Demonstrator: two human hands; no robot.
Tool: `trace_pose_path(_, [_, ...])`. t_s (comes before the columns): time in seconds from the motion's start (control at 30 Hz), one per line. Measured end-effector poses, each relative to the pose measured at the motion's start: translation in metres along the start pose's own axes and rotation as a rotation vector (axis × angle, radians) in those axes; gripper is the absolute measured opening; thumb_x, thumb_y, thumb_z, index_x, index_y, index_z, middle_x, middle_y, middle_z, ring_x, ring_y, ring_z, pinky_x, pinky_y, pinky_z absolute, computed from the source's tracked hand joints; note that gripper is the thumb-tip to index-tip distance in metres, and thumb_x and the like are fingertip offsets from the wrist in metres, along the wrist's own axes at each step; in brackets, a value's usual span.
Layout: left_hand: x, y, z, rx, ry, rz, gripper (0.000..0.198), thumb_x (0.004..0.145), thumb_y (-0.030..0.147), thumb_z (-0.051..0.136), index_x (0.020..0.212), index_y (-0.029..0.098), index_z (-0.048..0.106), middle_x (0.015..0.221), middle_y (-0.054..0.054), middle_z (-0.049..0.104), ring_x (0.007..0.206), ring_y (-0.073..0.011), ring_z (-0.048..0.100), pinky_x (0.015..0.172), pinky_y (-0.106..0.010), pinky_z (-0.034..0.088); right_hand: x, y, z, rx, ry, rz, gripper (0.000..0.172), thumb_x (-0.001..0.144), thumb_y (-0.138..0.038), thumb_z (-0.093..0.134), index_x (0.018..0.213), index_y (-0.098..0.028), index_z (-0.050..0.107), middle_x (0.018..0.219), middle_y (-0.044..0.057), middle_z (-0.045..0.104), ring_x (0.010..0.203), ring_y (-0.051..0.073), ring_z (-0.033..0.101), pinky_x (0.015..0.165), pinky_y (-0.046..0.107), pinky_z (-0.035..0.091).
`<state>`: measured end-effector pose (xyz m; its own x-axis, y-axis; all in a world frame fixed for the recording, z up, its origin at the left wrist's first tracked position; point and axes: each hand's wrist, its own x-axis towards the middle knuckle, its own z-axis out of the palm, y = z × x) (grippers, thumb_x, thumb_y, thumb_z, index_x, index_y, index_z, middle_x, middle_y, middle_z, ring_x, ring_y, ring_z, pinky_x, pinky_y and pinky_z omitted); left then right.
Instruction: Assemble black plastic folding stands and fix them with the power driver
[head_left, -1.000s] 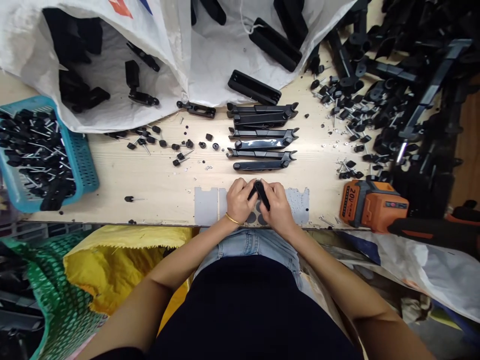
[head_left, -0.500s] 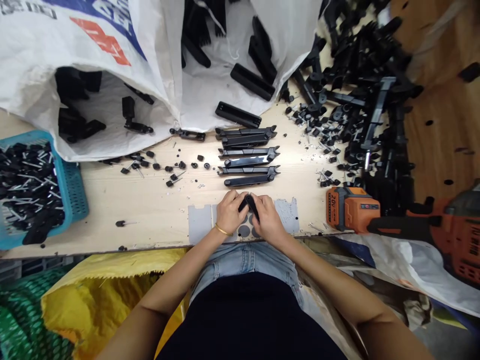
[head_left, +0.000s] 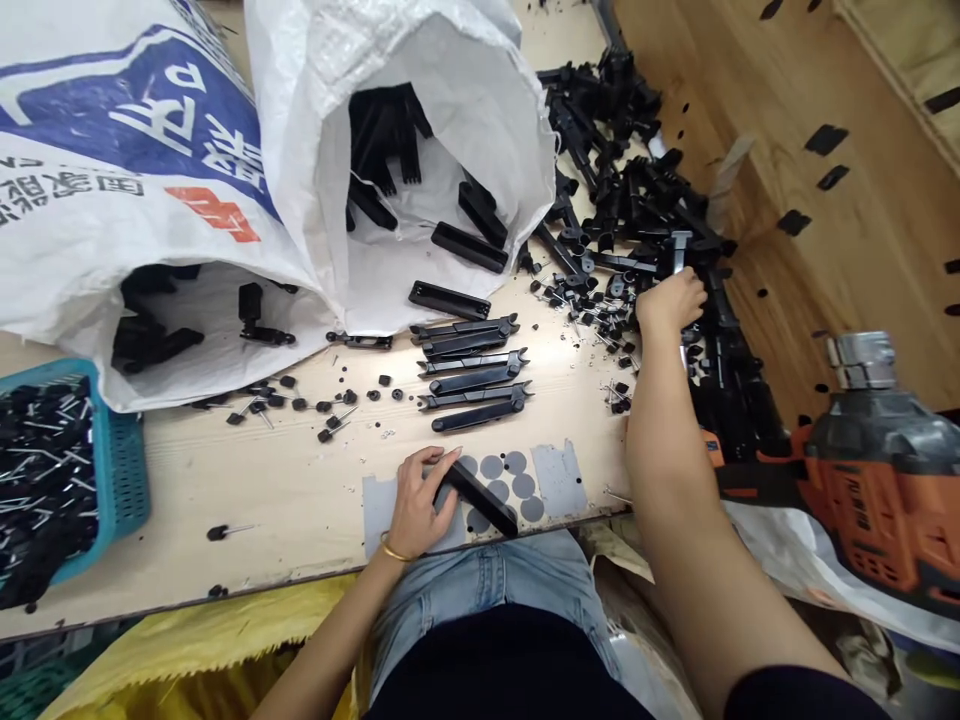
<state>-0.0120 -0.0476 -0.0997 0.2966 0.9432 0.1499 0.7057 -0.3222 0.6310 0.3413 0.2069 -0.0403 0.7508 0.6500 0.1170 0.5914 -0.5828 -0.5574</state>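
My left hand point(head_left: 424, 500) is at the front edge of the bench, its thumb and fingers closed on the upper end of a long black plastic piece point(head_left: 484, 500). That piece slants down to the right over a sheet with grey round stickers point(head_left: 527, 486). Far to the right, my right hand point(head_left: 673, 298) is closed around a metal T-shaped tool point(head_left: 679, 242) lying on the heap of black parts. Its flat head shows above the fingers and part of the shaft below them. Just behind my left hand lie several black jointed arms point(head_left: 480, 410) in a row.
White woven sacks point(head_left: 300, 200) with black parts stand at the back left. A blue basket point(head_left: 124, 470) of black-headed screws sits at the left. An orange power tool point(head_left: 874, 480) lies at the right, near a heap of black parts point(head_left: 607, 150). Loose screws point(head_left: 330, 425) are scattered about.
My right hand has let go of the black piece and moved right to the T-shaped tool. My left hand keeps hold of the piece, now slanting flatter. The view has turned right.
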Motion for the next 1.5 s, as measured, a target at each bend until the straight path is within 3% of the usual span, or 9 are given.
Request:
trace_pose_path(0.1, [0.001,-0.001,0.003,-0.026,0.017,-0.015,0.052,0.081,0.015,0.05,0.132,0.023,0.047,0.119,-0.012,0.046,0.108,-0.0247,0.05,0.093,-0.043,0.045,0.017,0.012,-0.004,0.008,0.025,0.033,0.018,0.086,-0.012,0.043,0.102,-0.006,0.05,0.12,0.036,0.05,0.122,0.035,0.046,0.096,0.051,0.03])
trace_pose_path(0.23, [-0.001,-0.001,0.001,-0.032,0.056,-0.03,0.056,0.082,0.018,0.05,0.137,0.023,0.042,0.12,-0.013,0.046,0.111,-0.026,0.049,0.093,-0.044,0.045,-0.025,0.013,-0.026,0.17,0.088,-0.247,0.026,0.084,-0.023,0.055,0.108,-0.014,0.051,0.11,0.019,0.061,0.104,0.026,0.059,0.09,0.042,0.039])
trace_pose_path(0.4, [0.005,0.01,-0.011,0.158,-0.111,0.173,0.053,0.081,0.025,0.054,0.134,0.024,0.048,0.13,-0.015,0.049,0.12,-0.0308,0.047,0.102,-0.052,0.033,-0.122,0.023,-0.084,0.362,-0.498,-0.473,0.033,0.086,-0.042,0.055,0.111,-0.021,0.055,0.073,0.001,0.063,0.054,0.015,0.058,0.057,0.03,0.045])
trace_pose_path(0.57, [0.019,0.022,-0.012,0.247,-0.324,0.275,0.039,0.077,0.015,0.06,0.116,0.026,0.06,0.124,-0.011,0.058,0.115,-0.0277,0.053,0.104,-0.051,0.031,-0.171,0.071,-0.117,0.005,-0.775,-0.985,0.019,0.083,-0.022,0.056,0.101,-0.022,0.065,0.092,0.005,0.068,0.087,0.022,0.061,0.082,0.039,0.047])
trace_pose_path(0.73, [0.024,0.02,-0.011,0.311,-0.288,0.175,0.026,0.079,0.013,0.06,0.103,0.02,0.061,0.112,-0.01,0.064,0.101,-0.0257,0.058,0.091,-0.043,0.04,-0.186,0.103,-0.093,-0.188,-0.666,-1.252,0.038,0.081,-0.001,0.04,0.098,-0.024,0.065,0.118,0.007,0.061,0.113,0.021,0.052,0.106,0.049,0.032])
trace_pose_path(0.9, [0.023,0.016,-0.016,0.374,-0.24,0.056,0.019,0.085,0.028,0.059,0.1,0.018,0.059,0.1,-0.011,0.063,0.091,-0.0275,0.056,0.077,-0.039,0.043,-0.206,0.111,-0.1,-0.091,-0.487,-0.877,0.031,0.087,-0.015,0.04,0.11,-0.018,0.06,0.116,0.014,0.061,0.11,0.026,0.055,0.094,0.044,0.043])
trace_pose_path(1.07, [0.032,0.021,-0.009,0.477,-0.294,0.042,0.02,0.084,0.032,0.059,0.098,0.018,0.058,0.096,-0.011,0.056,0.089,-0.0275,0.054,0.074,-0.038,0.044,-0.232,0.09,-0.097,-0.221,-0.724,-0.301,0.049,0.088,-0.057,0.039,0.063,-0.02,0.058,0.061,0.01,0.064,0.065,0.023,0.063,0.063,0.032,0.044])
trace_pose_path(1.3, [0.042,0.027,-0.004,0.401,-0.313,0.021,0.014,0.081,0.019,0.062,0.09,0.019,0.051,0.098,-0.009,0.056,0.092,-0.0238,0.057,0.073,-0.033,0.046,-0.225,0.07,-0.052,0.177,-0.862,0.076,0.046,0.071,-0.062,0.058,0.052,-0.021,0.05,0.043,0.005,0.055,0.046,0.018,0.055,0.051,0.029,0.043])
trace_pose_path(1.5, [0.026,0.05,-0.012,-0.117,-0.292,-0.271,0.017,0.088,0.031,0.054,0.099,0.02,0.048,0.072,-0.001,0.062,0.068,-0.0203,0.063,0.059,-0.027,0.046,-0.244,0.083,-0.076,0.655,-0.85,0.181,0.033,0.076,-0.051,0.043,0.067,-0.021,0.05,0.065,0.002,0.062,0.06,0.015,0.058,0.056,0.026,0.047])
